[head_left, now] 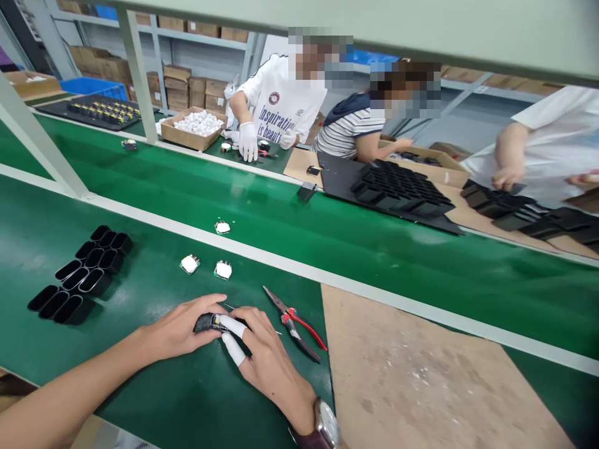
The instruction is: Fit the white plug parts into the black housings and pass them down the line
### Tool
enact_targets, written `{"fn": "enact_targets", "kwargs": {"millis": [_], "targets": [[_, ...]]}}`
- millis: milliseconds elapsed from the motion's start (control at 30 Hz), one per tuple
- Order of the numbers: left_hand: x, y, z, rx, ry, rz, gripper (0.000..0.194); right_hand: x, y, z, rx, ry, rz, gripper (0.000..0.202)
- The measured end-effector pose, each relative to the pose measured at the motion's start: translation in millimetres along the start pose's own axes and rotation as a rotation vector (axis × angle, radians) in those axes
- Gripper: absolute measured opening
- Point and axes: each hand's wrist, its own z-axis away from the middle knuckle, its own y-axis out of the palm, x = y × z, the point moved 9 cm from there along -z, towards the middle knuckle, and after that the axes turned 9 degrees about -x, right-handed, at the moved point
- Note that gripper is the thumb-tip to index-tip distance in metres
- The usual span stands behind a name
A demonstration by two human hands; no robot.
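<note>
My left hand [180, 327] is closed around a small black plastic housing [204, 322], thumb and fingers on either side. At the housing's right end, my right hand [262, 349] pinches at a small part with yellow on it [216, 321]; white finger cots cover two of its fingertips. Thin wires stick out near the fingers. How far the part sits inside the housing is hidden by my fingers. Red-and-black long-nose pliers [297, 327] lie just right of my right hand. Beyond my hands are small circuit boards with white tops [223, 269].
Several empty black housings [87, 268] stand grouped at the left. A brown board [435, 374] covers the bench at the right. Past a pale rail [262, 255] runs a green belt [262, 206] carrying another board. Co-workers sit opposite beside a box of white parts [193, 131] and stacked black housings [402, 187].
</note>
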Motion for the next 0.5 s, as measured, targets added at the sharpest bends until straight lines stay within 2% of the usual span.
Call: {"fn": "enact_targets", "kwargs": {"millis": [67,267,500], "targets": [[1,0.3,0,0.001,-0.002,-0.001,0.061,-1,-2,1,-0.009,-0.011,0.002,0.044],[2,1.1,0,0.021,-0.014,-0.011,0.063,-15,-16,9,-0.155,0.017,-0.035,0.048],[1,0.0,-1,-0.003,0.005,-0.019,0.061,-2,-8,4,-0.056,-0.023,0.059,0.033]]}}
